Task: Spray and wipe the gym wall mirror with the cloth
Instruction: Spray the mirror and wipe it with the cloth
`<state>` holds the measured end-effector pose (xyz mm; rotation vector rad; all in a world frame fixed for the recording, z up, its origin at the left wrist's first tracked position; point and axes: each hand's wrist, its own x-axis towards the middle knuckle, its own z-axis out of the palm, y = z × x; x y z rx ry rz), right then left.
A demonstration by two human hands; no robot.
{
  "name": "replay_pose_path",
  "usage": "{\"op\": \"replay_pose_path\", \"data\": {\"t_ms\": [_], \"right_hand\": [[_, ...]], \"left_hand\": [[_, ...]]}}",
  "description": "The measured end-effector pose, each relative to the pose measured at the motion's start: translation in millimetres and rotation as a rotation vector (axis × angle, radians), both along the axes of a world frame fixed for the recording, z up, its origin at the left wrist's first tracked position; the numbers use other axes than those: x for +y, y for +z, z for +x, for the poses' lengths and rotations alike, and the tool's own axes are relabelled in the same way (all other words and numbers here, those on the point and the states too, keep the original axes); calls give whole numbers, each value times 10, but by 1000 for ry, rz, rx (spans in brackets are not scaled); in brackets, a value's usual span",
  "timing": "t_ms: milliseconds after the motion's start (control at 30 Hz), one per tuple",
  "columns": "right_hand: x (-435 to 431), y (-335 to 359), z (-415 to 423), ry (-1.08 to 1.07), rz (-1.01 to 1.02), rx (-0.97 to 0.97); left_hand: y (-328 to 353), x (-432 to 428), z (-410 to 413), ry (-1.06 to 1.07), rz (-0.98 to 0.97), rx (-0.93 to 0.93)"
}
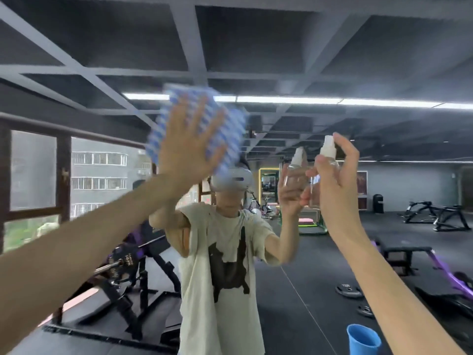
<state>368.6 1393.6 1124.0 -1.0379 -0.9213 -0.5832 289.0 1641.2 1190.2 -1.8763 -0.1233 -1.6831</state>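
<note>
No text is coming through legibly. Pale lettering is showing on the barbell plate [120, 262] reflected in the mirror [294, 303], towards its lower left corner, but blur is hiding the words. Small marks on a floor plate [349, 290] are likewise too tiny to read.

A dark coffered ceiling crossed by grey beams [192, 47] carried a long white strip light [289, 99], and at the left, tall windows in dark brown frames [64, 170] looked out on a grey apartment block [98, 175]. The black rubber floor [302, 290] held a black barbell rack with purple trim [133, 278], a flat black bench [401, 249], round black weight plates [349, 290] and low black machine frames [435, 217]. A black bin [378, 203] stood by the grey far wall [409, 183], near a yellow-lit doorway frame [260, 185].
</note>
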Motion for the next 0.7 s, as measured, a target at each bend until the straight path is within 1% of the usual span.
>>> {"op": "replay_pose_path", "data": {"t_ms": [33,67,100,133,167,200,267,300,333,367,400,467,500,533,567,633,700], "right_hand": [[55,16,-48,13,-1,10],[125,31,-105,21,-4,13],[181,50,-186,26,-9,4],[214,75,-240,26,-18,-19],[231,106,-288,21,-28,-48],[240,141,-319,9,-41,-75],[221,202,-386,-8,-51,-98],[204,232,-396,-14,-43,-101],[190,273,-381,-21,-26,-99],[180,299,-364,-19,-20,-78],[174,324,-337,-7,-11,-49],[173,354,-321,21,30,-12],[175,358,-313,18,43,-16],[163,356,-288,8,31,-36],[173,360,-288,14,19,-54],[210,355,-264,14,-2,-83],[327,347,-278,-9,-48,-103]], "left_hand": [[-252,-67,44,-18,210,201],[-339,-60,28,19,377,387],[-239,-5,-36,79,494,476],[-15,93,-97,103,491,436],[251,179,-165,96,362,318],[519,266,-242,77,156,158],[923,332,-361,26,-326,-154],[997,238,-323,-10,-493,-258],[1002,29,-194,-19,-572,-291],[895,-219,-7,-25,-551,-244],[726,-487,198,-36,-387,-108],[245,-896,527,-49,92,271],[128,-940,615,-20,217,364],[165,-891,642,-1,241,363],[307,-771,577,-8,182,273],[707,-409,314,3,-47,39],[994,116,-80,40,-274,-142]]}}
